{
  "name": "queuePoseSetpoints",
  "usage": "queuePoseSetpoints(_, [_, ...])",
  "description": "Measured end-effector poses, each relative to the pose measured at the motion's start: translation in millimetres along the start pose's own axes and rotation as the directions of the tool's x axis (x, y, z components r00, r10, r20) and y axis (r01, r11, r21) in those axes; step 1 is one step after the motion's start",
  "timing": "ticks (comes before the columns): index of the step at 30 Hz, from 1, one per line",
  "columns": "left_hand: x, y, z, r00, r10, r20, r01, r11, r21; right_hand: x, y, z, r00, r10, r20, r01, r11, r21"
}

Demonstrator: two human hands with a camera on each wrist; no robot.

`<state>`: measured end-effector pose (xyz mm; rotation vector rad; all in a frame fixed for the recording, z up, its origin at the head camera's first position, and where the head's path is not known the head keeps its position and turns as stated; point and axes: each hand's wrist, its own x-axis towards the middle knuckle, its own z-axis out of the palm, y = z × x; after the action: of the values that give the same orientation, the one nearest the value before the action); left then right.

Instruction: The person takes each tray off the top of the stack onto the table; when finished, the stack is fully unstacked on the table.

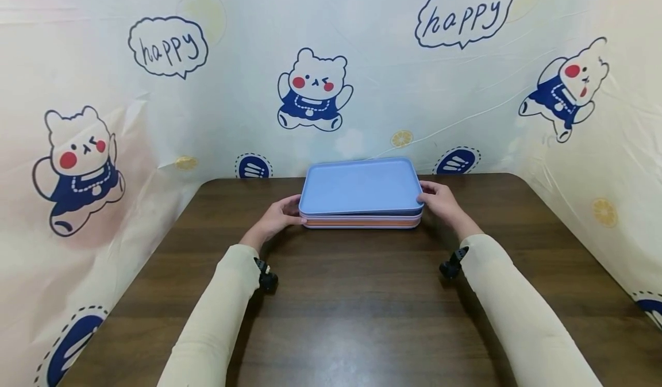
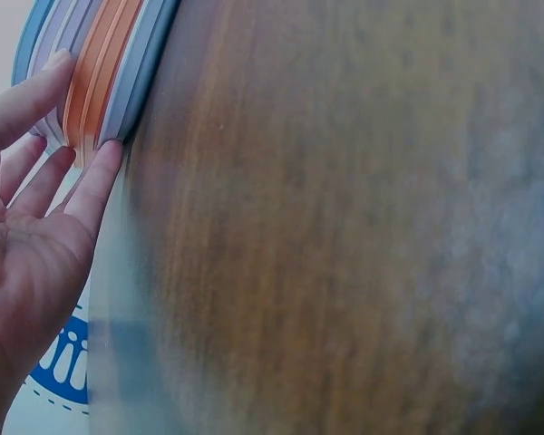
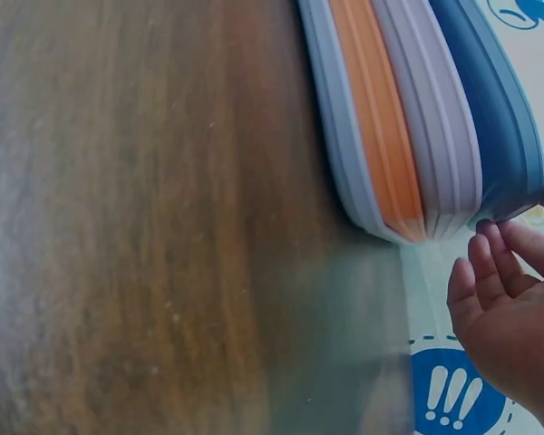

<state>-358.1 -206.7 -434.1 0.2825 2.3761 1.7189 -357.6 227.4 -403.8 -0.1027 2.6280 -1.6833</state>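
Note:
A stack of shallow rectangular trays sits toward the back of the table, with a blue tray (image 1: 362,187) on top. Below it come purple trays (image 3: 435,118), orange trays (image 3: 381,127) and pale blue-grey ones at the bottom. My right hand (image 1: 441,202) pinches the blue tray at its right edge, thumb above and fingertips beneath. That side stands slightly raised, with a dark gap over the purple rim. At the stack's left end, my left hand (image 1: 275,217) rests extended fingertips along the tray sides, its thumb by the purple rims.
The brown wooden table (image 1: 341,295) runs back to a patterned cloth (image 1: 227,122) with cartoon bears, which hangs behind it and along both sides. Small black wrist cameras sit at both sleeve cuffs, the left camera (image 1: 267,280) and the right camera (image 1: 451,266).

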Motion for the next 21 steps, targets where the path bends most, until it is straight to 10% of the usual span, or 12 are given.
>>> queuePoseSetpoints(13, [1.3,-0.9,-1.5,1.0,-0.003,0.029,0.003,1.0,0.016,-1.6,-1,-1,0.998,0.041,-0.042,-0.034,0.988,0.149])
queuePoseSetpoints(21, [0.3,0.6,-1.3,0.999,-0.01,0.043,0.01,1.0,-0.003,-9.4,-1,-7,0.989,0.145,0.027,-0.145,0.919,0.368])
